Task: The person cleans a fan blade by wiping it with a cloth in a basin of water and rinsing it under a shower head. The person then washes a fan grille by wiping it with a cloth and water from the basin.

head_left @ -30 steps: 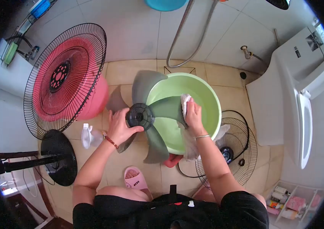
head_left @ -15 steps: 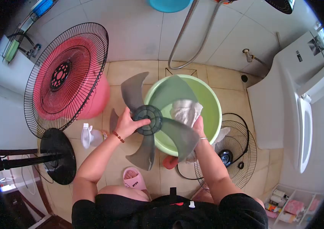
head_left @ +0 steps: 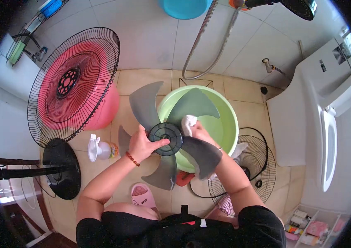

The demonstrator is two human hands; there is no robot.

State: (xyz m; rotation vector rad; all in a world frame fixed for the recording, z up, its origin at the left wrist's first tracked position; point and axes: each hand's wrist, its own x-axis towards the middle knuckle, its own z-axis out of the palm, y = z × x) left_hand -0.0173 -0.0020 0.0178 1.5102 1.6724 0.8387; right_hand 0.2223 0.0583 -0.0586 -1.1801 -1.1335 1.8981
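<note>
A grey translucent fan blade set is held over the left part of a light green basin. My left hand grips its round hub from the left, thumb across the hub's face. My right hand is closed on a white cloth, between the upper right blade and the lower right blade. Part of that hand and wrist lies behind the lower right blade. Liquid shows in the basin.
A black fan grille leans on a pink bucket at left, above a black fan stand and a spray bottle. Another grille lies at right near a white appliance. A shower hose hangs ahead.
The blade set has turned and shifted slightly right and down. My right hand and the cloth have moved left from the blade's outer part toward the hub.
</note>
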